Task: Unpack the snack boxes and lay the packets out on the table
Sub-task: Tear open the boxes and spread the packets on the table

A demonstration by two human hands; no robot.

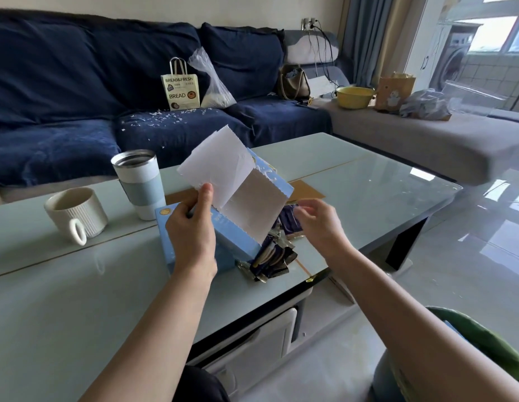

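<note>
Left hand (pixel 191 230) grips tilted blue snack box (pixel 223 227), mouth down-right over dark packets (pixel 274 256) partly hidden; right hand (pixel 319 224) loosely spread.

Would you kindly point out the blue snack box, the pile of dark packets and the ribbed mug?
Blue snack box (pixel 238 242), head view, on its light blue side wall.
Dark packets (pixel 274 261), head view, on the middle of the pile beside the box.
Ribbed mug (pixel 87 216), head view, on its ribbed side.

Glass table (pixel 368 181) bears mug (pixel 75 211), tumbler (pixel 140 184), snack box (pixel 223 239), packets (pixel 274 256).
</note>
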